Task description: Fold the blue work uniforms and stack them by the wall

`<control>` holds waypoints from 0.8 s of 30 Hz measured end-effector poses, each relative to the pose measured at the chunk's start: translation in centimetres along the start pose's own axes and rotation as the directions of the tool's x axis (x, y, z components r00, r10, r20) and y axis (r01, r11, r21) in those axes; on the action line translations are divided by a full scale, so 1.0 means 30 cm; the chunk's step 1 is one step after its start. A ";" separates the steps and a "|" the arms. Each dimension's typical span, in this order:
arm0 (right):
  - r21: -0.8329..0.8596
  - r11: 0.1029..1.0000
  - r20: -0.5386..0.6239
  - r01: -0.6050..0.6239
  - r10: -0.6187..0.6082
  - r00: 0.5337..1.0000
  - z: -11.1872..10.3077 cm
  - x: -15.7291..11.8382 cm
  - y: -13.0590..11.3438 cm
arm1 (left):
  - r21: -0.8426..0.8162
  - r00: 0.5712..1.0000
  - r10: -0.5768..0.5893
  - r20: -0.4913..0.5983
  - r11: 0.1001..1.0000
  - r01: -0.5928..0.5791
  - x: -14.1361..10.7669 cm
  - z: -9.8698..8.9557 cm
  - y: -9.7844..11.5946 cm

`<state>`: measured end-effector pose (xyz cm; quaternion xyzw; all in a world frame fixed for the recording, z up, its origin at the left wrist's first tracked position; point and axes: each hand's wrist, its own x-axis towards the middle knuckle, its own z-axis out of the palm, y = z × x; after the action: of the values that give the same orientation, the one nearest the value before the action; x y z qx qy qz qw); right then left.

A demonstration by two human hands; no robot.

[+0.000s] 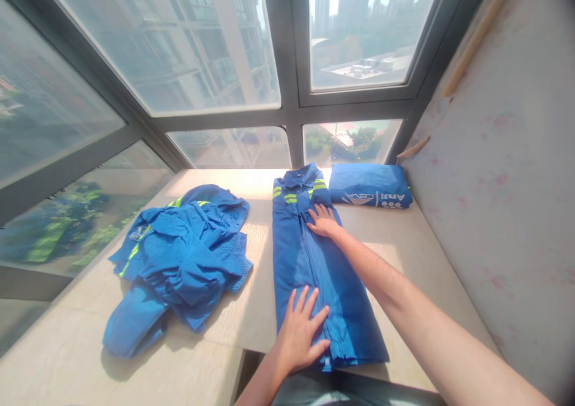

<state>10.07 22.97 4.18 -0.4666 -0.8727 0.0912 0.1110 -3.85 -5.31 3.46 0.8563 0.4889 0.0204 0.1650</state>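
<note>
A blue jacket (291, 244) with yellow-green stripes lies in a long narrow fold, its collar toward the window and its hem at the near edge. My left hand (300, 331) rests flat on its lower part, fingers spread. Higher up, just below the stripes, my right hand (322, 220) lies on the right side of the front with its fingers apart. Neither hand grips anything. To the left is a crumpled blue garment (184, 256) with similar stripes, untouched by either hand.
Behind my right hand, a folded blue garment (371, 181) with white lettering lies by the wall (498, 172). All the garments are on a pale surface (256, 316). Grey window frames (294, 115) border its far side, and a dark gap shows at the near edge.
</note>
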 end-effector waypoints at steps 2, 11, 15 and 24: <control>0.004 1.000 0.002 0.019 -0.019 1.000 0.015 -0.022 -0.025 | -0.007 1.000 0.001 0.002 1.000 -0.001 0.006 -0.005 -0.001; 0.094 0.992 -0.071 0.079 -0.073 0.995 0.086 -0.231 -0.139 | -0.027 0.995 0.026 -0.100 0.999 -0.028 0.000 -0.002 0.004; 0.088 0.982 -0.031 0.168 -0.166 0.986 0.042 -0.464 -0.107 | 0.002 0.964 -0.022 -0.264 1.000 0.024 -0.106 0.020 -0.013; 0.049 0.925 0.002 0.376 -0.376 0.926 -0.003 -1.095 -0.092 | 0.208 0.936 0.149 -0.320 0.974 -0.085 -0.309 0.181 -0.044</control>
<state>25.64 -5.95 1.43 -0.2874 -0.9442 0.0915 0.1326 -8.71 -13.95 -0.91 0.8800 0.4574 0.1278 -0.0044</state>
